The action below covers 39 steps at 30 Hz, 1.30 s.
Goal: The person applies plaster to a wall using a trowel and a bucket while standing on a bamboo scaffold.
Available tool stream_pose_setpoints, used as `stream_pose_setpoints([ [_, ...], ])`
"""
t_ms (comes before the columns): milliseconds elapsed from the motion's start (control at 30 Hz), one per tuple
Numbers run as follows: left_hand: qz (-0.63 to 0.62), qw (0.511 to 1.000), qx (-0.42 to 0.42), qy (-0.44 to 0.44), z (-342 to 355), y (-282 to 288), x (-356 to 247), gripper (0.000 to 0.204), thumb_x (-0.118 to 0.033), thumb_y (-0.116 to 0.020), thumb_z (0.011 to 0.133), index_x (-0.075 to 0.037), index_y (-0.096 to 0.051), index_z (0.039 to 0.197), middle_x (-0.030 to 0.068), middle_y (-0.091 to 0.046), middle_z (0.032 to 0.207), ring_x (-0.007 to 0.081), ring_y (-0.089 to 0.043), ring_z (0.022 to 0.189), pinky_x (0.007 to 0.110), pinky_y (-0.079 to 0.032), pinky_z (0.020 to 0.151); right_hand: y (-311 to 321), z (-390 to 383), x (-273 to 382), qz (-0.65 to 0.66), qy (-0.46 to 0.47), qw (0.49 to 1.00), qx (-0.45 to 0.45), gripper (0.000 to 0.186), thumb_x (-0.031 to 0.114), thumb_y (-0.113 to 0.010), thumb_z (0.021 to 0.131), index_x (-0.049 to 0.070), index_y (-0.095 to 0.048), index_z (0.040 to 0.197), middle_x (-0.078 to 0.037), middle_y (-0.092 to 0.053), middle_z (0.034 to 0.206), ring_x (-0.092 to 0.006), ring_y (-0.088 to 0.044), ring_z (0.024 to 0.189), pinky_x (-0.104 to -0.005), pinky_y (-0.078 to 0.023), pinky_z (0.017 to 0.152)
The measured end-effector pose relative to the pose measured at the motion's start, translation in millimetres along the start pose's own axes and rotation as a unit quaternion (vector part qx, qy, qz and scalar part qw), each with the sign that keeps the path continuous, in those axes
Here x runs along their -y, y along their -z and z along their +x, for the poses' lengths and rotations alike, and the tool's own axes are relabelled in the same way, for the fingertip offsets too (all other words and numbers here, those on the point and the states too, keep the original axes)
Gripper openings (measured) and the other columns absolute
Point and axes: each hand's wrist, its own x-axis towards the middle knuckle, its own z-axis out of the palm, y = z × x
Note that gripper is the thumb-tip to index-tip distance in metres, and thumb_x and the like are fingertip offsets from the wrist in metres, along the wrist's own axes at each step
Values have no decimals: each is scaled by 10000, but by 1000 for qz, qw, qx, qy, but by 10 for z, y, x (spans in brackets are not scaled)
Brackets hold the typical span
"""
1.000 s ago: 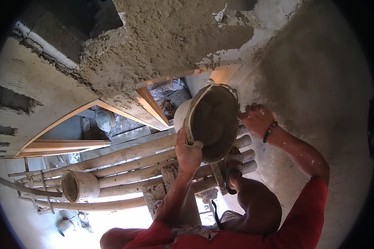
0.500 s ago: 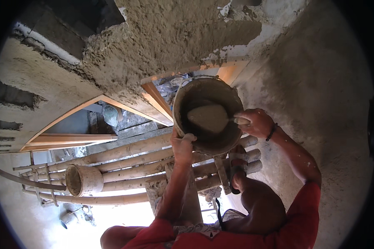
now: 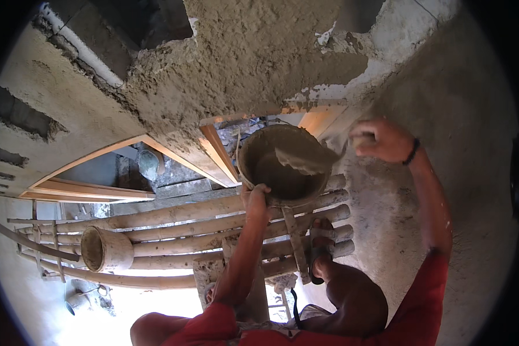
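Observation:
My left hand point(image 3: 256, 202) grips the near rim of a mortar-caked bucket point(image 3: 265, 140), which is tipped so that its inside faces me. My right hand point(image 3: 391, 141), raised beyond the bucket's right side, is closed round the handle of a trowel point(image 3: 341, 151). The trowel's blade, slanting over the bucket's mouth, carries grey wet mortar point(image 3: 299, 162). Mortar also coats the bucket's inner wall; how much lies at its bottom is too dark to tell.
Bamboo poles point(image 3: 179, 236) form a platform below, with gaps between them. My sandalled foot point(image 3: 322, 239) rests on it. Another bucket point(image 3: 118, 249) stands on the left. Ahead is a roughly plastered wall point(image 3: 236, 63) with wooden-framed openings point(image 3: 98, 190).
My right hand has moved up and to the right, lifting and tilting the trowel from inside the bucket. The bucket, still in my left hand, sits slightly lower in view.

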Motion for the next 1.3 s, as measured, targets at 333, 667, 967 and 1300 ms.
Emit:
stream_pose_setpoints([
  [333, 23, 1000, -9, -10, 249, -50, 97, 534, 92, -497, 720, -98, -510, 1219, 88, -591, 1006, 222, -619, 853, 351, -586, 680, 308, -426, 191, -6, -83, 987, -141, 396, 123, -713, 780, -12, -628, 1143, -183, -685, 995, -229, -673, 888, -359, -536, 791],
  [667, 102, 992, 30, -63, -200, -63, 137, 575, 77, -519, 656, -29, -552, 1220, 86, -619, 1061, 203, -609, 915, 311, -506, 830, -1289, 35, -271, -351, -22, 933, -74, 238, 181, -580, 827, 146, -685, 1038, -142, -660, 996, -303, -634, 978, -448, -499, 847],
  [967, 267, 940, 86, -193, -586, -87, 112, 609, 46, -547, 666, 8, -563, 1273, 197, -606, 1152, 281, -633, 1017, 345, -495, 895, -1744, -75, -407, -370, 42, 928, -33, 286, 154, -599, 817, 176, -668, 1094, -125, -671, 913, -290, -629, 965, -425, -486, 891],
  [1300, 314, 923, 101, -199, -778, -117, -47, 474, 83, -494, 688, 50, -590, 1151, 82, -668, 1005, 137, -616, 913, 264, -495, 828, -2123, -392, -508, -30, -36, 993, 109, 448, 264, -693, 756, 189, -645, 1195, -161, -689, 1018, -350, -663, 959, -444, -535, 875],
])
